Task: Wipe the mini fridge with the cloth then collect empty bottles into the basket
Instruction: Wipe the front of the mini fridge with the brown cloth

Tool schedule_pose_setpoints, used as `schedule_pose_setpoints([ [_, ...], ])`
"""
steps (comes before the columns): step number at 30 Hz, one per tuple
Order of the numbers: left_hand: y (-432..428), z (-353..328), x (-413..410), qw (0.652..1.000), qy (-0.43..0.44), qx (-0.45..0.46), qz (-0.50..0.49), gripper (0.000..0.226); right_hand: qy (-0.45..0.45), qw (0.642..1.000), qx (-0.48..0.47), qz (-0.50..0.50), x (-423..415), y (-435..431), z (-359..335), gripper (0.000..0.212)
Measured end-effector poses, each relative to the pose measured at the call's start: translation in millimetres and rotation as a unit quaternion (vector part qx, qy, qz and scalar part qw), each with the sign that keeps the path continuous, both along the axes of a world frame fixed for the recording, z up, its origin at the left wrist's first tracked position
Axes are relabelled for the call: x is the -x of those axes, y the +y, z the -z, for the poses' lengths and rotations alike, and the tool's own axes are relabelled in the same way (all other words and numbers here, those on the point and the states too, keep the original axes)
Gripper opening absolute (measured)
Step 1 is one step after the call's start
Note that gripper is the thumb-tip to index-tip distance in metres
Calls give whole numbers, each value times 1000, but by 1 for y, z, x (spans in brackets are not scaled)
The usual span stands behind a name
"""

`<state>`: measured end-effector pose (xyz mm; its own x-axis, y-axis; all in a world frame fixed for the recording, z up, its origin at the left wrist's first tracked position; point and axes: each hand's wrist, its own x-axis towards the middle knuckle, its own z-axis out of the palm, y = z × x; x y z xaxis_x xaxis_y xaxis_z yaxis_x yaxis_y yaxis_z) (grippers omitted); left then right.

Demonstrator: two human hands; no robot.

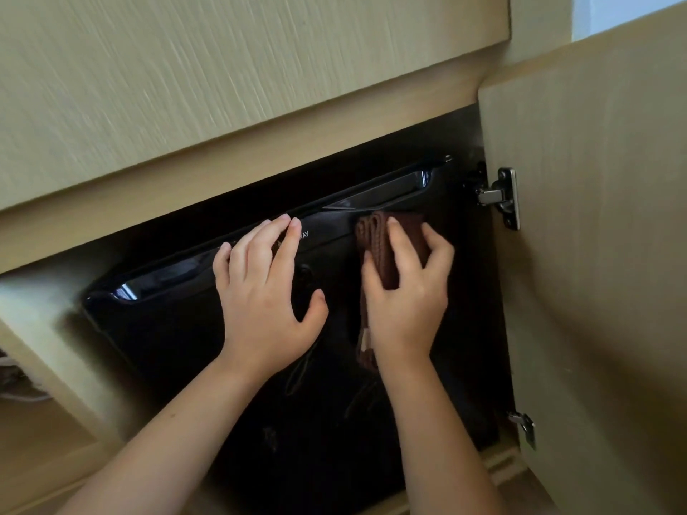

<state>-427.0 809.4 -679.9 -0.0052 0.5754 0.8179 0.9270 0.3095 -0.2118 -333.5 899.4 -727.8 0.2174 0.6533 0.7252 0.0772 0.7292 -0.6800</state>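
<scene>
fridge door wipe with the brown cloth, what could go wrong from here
1. The left hand lies bare and flat on the glossy black mini fridge, so it may leave fresh smudges on the door.
2. The right hand works the cloth near the metal hinge of the open cabinet door; a wide stroke could knock knuckles on it.
3. A loose end of the cloth hangs below the palm and might drag.

Open wooden cabinet door (594, 254) with metal hinge (502, 197); perhaps cords (15, 381) lower left.
</scene>
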Motion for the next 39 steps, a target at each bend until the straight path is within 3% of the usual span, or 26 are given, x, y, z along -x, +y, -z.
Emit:
schedule_pose_setpoints([
  [3,-2,-3,-2,1000,-5,7,-5,69,-62,995,-74,-20,9,-9,13,44],
  [7,-4,-5,-4,1000,-13,16,-2,70,-54,995,-77,-38,4,-4,12,44],
  [13,-4,-6,-8,1000,-9,23,3,71,80,995,61,-3,-20,34,-7,42],
  [22,-4,-7,-12,1000,-24,19,2,71,-33,998,-47,-29,0,-1,31,41],
  [24,-5,-7,-11,1000,-23,21,4,71,0,999,-27,-45,-1,2,30,41],
  [27,-5,-7,-11,999,-27,18,9,70,127,986,89,-60,-11,14,20,40],
  [29,-5,-7,-11,999,-31,17,13,70,161,975,140,-61,-18,24,18,41],
  [35,-10,-9,-9,998,-35,41,16,72,117,985,120,-42,-15,17,35,42],
  [39,-27,3,-6,997,-39,64,20,72,45,995,56,-63,8,-22,61,42],
])
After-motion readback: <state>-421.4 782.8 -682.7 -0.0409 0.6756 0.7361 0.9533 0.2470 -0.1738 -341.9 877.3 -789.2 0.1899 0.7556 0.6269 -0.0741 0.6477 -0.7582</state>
